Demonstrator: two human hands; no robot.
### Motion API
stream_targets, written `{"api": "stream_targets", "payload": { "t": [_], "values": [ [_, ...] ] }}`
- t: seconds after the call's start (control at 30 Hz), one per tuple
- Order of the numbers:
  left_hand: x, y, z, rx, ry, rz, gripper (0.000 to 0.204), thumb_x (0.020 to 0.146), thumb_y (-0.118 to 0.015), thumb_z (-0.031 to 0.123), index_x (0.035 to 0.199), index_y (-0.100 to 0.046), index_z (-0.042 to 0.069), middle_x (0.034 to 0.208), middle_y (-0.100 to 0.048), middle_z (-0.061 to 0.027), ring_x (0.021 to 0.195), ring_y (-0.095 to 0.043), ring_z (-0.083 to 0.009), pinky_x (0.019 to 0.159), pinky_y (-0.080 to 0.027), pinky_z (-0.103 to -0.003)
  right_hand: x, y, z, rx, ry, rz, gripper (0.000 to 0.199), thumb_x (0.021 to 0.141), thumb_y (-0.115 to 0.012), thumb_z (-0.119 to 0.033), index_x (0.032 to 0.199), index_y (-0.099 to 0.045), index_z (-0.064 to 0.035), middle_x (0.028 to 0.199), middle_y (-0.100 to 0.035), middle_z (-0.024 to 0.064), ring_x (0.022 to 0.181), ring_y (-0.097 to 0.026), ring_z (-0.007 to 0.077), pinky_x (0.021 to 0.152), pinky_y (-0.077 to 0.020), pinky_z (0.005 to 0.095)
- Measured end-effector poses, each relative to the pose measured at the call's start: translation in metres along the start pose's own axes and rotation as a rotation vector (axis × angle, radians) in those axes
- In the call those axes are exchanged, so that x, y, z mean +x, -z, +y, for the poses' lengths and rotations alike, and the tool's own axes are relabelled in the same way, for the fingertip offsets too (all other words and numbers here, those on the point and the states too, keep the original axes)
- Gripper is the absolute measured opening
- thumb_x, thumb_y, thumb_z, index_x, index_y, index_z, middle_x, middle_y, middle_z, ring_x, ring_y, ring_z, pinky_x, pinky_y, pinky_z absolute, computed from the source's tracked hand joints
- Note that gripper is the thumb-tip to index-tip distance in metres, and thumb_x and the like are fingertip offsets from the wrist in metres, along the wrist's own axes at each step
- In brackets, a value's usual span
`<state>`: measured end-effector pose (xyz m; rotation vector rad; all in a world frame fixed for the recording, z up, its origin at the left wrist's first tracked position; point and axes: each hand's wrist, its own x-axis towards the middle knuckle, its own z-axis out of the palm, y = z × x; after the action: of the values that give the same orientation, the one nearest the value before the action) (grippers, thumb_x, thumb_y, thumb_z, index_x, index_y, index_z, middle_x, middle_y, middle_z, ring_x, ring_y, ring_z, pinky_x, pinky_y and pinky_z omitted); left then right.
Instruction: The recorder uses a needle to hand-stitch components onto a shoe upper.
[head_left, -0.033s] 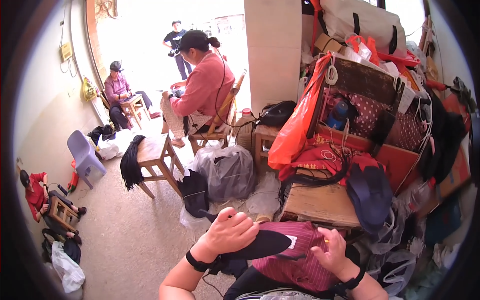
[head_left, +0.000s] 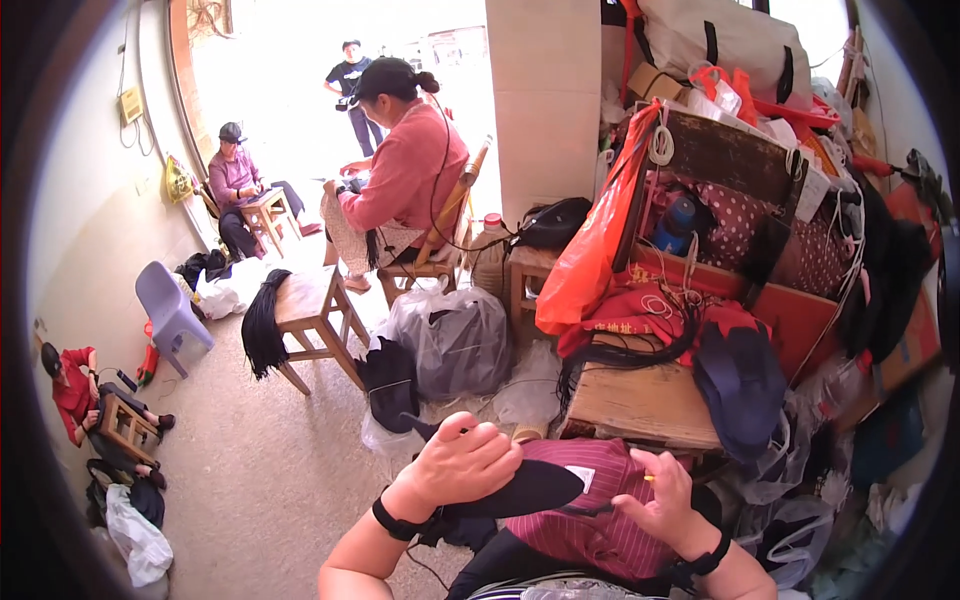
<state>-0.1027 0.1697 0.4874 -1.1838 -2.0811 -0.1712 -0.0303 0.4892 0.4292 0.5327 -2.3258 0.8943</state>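
The left hand (head_left: 462, 462) lies palm-down with fingers curled loosely over the wide end of a flat, glossy black bundle of hair (head_left: 525, 490), pressing it onto a maroon striped cloth (head_left: 590, 520) spread on the lap. The right hand (head_left: 665, 500) sits just right of the bundle's tapered tip, fingers pinched together around a thin strand there. A low worn wooden stool (head_left: 640, 405) stands just beyond.

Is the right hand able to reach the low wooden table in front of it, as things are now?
Probably yes. The right hand sits just below the wooden table, and nothing stands between them. However, its fingers seem busy with a small yellowish thing and the dark hair bundle, which the left hand also holds.
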Motion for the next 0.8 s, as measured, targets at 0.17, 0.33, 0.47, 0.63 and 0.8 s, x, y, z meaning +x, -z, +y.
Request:
{"api": "stream_targets", "payload": {
  "t": [0.17, 0.33, 0.47, 0.63, 0.8],
  "values": [
    [0.023, 0.008, 0.021, 0.018, -0.238, 0.127, 0.013, 0.075, -0.072, 0.017, 0.085, -0.064, 0.017, 0.072, -0.048, 0.0063, 0.066, -0.051, -0.0106, 0.087, -0.038, -0.032, 0.027, 0.008, -0.031, -0.022, 0.279, -0.204, 0.051, 0.080, -0.084, -0.038, 0.115, -0.066, -0.0053, 0.078, -0.057, 0.0058, 0.068, -0.058, 0.0272, 0.061, -0.0464, 0.0370],
    [0.020, -0.001, 0.045, 0.132, -0.074, 0.285, 0.034, 0.074, -0.077, 0.019, 0.108, -0.076, 0.025, 0.104, -0.060, 0.0092, 0.097, -0.051, -0.0110, 0.097, -0.039, -0.040, -0.001, 0.001, -0.032, 0.316, -0.044, -0.227, 0.019, 0.087, -0.077, -0.011, 0.101, -0.068, -0.0010, 0.081, -0.069, 0.0156, 0.070, -0.069, 0.0340, 0.060, -0.0527, 0.0409],
    [-0.004, -0.022, 0.068, -0.170, 0.098, 0.234, 0.042, 0.069, -0.078, 0.016, 0.110, -0.076, 0.024, 0.109, -0.063, 0.0062, 0.100, -0.053, -0.0154, 0.098, -0.043, -0.042, -0.055, 0.009, -0.013, 0.506, -0.655, -0.067, 0.023, 0.101, -0.065, -0.014, 0.084, -0.057, -0.0009, 0.066, -0.049, 0.0051, 0.063, -0.045, 0.0088, 0.056, -0.0403, 0.0315],
    [-0.032, -0.059, 0.097, -0.459, 0.146, -0.087, 0.047, 0.073, -0.078, 0.015, 0.120, -0.072, 0.016, 0.128, -0.063, -0.0036, 0.115, -0.057, -0.0241, 0.108, -0.042, -0.048, -0.112, 0.030, -0.012, 0.550, -0.930, -0.122, 0.025, 0.103, -0.063, -0.018, 0.084, -0.058, -0.0023, 0.065, -0.049, -0.0008, 0.062, -0.044, 0.0063, 0.055, -0.0384, 0.0295],
    [-0.030, -0.076, 0.110, -0.633, 0.177, -0.134, 0.045, 0.082, -0.081, 0.026, 0.124, -0.070, 0.014, 0.137, -0.062, -0.0082, 0.128, -0.057, -0.0274, 0.111, -0.040, -0.050, -0.102, 0.044, -0.009, 0.908, -1.420, -0.111, 0.015, 0.102, -0.061, -0.017, 0.109, -0.070, -0.0062, 0.076, -0.060, -0.0068, 0.051, -0.043, 0.0008, 0.045, -0.0295, 0.0196]
  ]
}}
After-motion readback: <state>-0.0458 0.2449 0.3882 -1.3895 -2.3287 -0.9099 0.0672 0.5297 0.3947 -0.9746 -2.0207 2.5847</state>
